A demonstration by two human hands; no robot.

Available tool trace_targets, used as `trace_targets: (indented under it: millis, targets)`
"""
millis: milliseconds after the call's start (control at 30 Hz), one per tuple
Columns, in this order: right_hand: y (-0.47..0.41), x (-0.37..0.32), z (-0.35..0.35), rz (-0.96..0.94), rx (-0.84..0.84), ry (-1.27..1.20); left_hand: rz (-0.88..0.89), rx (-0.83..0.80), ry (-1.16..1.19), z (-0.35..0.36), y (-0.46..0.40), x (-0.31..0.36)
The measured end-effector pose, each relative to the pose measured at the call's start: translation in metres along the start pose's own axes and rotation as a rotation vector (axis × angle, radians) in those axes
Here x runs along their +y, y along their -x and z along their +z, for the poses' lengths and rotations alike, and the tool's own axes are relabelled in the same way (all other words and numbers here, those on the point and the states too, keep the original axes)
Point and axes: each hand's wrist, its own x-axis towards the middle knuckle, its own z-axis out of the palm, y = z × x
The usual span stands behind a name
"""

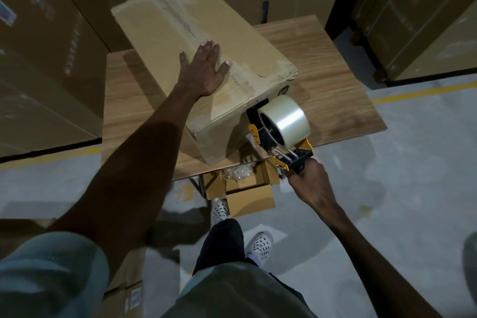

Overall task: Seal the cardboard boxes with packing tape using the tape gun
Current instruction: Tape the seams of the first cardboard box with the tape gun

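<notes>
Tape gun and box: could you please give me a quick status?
Left hand flat on cardboard box. Right hand grips tape gun at box's near end. Nothing in the way.

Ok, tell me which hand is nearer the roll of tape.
Right. The right hand grips the tape gun handle just below the roll of tape; the left hand lies flat on the cardboard box, farther off.

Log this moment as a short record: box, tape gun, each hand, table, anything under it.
box: cardboard box lying on the table, tape along its top seam
tape gun: tape gun at the box's near end face, clear roll loaded
left hand: left hand flat on the box top, fingers spread
right hand: right hand grips the tape gun handle
table: wooden table
under table: small open box on the floor
</notes>
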Motion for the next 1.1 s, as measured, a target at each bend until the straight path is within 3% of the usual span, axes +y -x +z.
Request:
trace_targets:
  millis: [133, 333, 433, 533, 633, 700, 867, 1100]
  targets:
    - [-0.02, -0.005, 0.016, 0.023, -0.038, -0.088, -0.01, 0.0, 0.002, 0.001, 0.0, 0.0]
    - [-0.018, -0.016, 0.022, 0.168, -0.14, -0.5, -0.003, 0.027, 0.004, 0.004, -0.001, 0.001]
    - [-0.012, -0.024, 0.017, 0.188, -0.151, -0.582, -0.004, 0.022, 0.014, 0.003, 0.001, 0.002]
    - [-0.011, -0.021, 0.024, 0.191, -0.091, -0.525, -0.013, 0.025, 0.014, 0.001, 0.001, 0.002]
    - [-0.012, 0.011, 0.034, 0.188, 0.008, -0.213, -0.012, 0.009, 0.003, 0.0, 0.001, 0.0]
    - [-0.005, 0.038, 0.042, 0.243, -0.024, -0.131, 0.006, 0.019, 0.002, 0.0, 0.0, -0.001]
    - [0.007, 0.056, 0.039, 0.335, -0.006, -0.28, -0.001, 0.008, -0.001, 0.0, 0.001, 0.0]
    - [-0.041, 0.03, -0.019, 0.273, 0.069, -0.387, -0.002, -0.028, 0.017, -0.006, 0.003, 0.003]
